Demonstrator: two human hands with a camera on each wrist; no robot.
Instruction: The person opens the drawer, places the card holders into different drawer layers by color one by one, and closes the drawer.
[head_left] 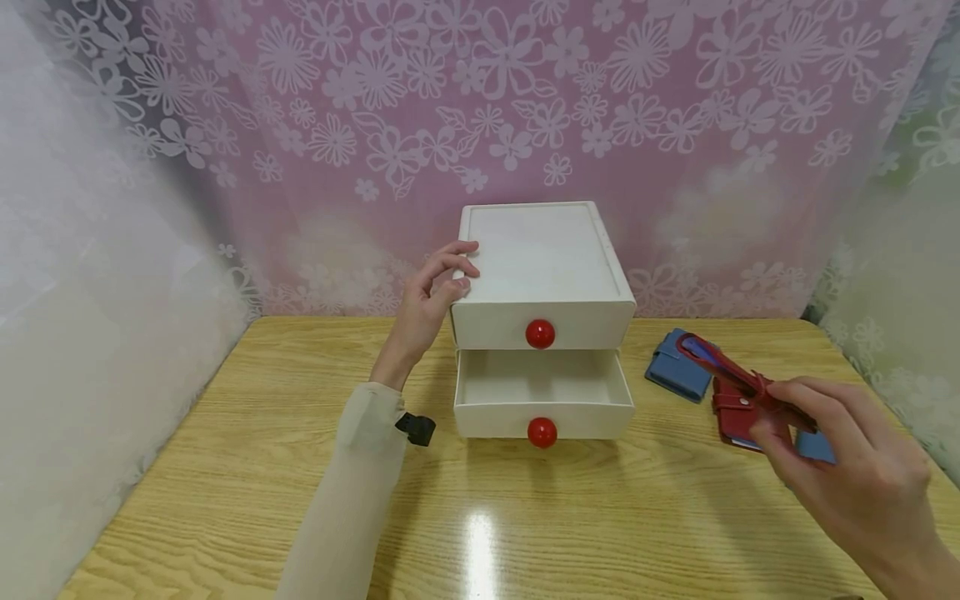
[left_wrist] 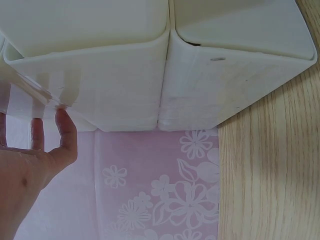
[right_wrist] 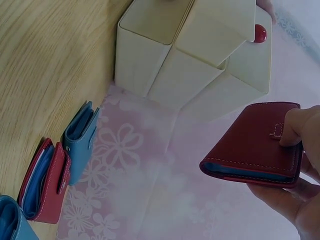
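Observation:
My right hand (head_left: 862, 450) pinches a dark red wallet (right_wrist: 250, 142) between thumb and fingers, lifted above the table on the right. Stitching and a small strap show on its cover, and blue shows inside its edge. On the left, the fingertips of my left hand (head_left: 420, 312) rest over the top left edge of a white drawer unit (head_left: 536, 254); the left wrist view has this hand (left_wrist: 25, 175) beside the unit's side wall. The unit's lower drawer (head_left: 543, 421) stands pulled out, with nothing visible inside. Its upper drawer (head_left: 487, 325) is closed.
Below the held wallet lie a blue wallet (head_left: 675, 371), a red wallet (head_left: 733, 417) and a second blue wallet (head_left: 816, 447), partly hidden by my right hand. Each drawer has a red round knob (head_left: 540, 334). Flowered pink cloth (head_left: 420, 158) hangs behind the wooden table (head_left: 300, 467).

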